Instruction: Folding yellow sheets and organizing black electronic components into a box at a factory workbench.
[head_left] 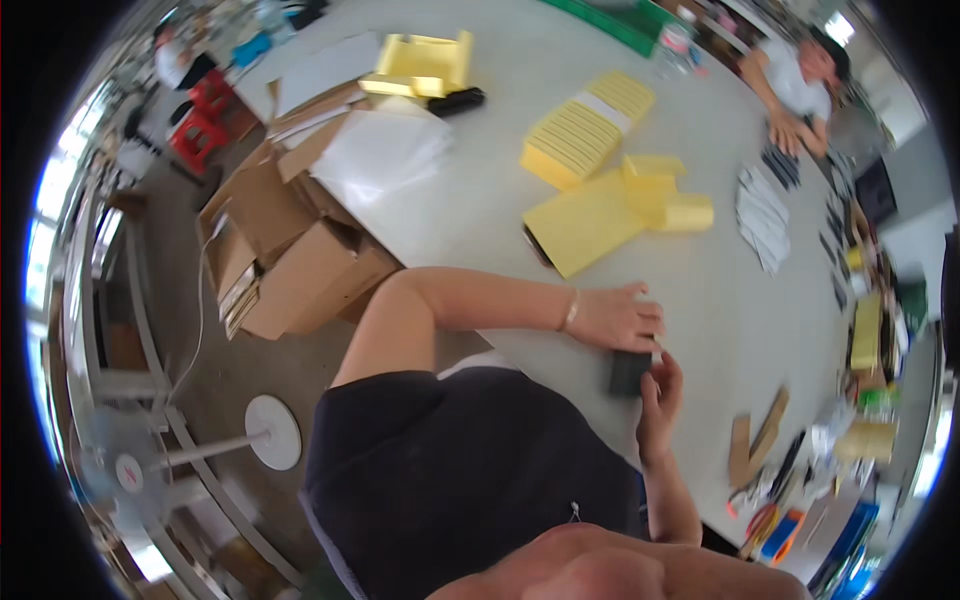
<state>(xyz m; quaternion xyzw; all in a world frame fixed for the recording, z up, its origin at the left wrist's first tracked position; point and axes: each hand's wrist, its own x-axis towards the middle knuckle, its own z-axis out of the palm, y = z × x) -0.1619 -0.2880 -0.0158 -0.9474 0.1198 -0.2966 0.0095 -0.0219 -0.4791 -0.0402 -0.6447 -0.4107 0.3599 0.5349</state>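
The person wears a dark short-sleeved top (440, 460) and a thin gold bracelet (571, 311).

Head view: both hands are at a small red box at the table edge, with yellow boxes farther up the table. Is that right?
Not quite. The head view shows the box is dark, black or near it, not red. The rest stands: the left hand rests over it, the right hand is at its side, at the edge of the table, with yellow boxes farther up.
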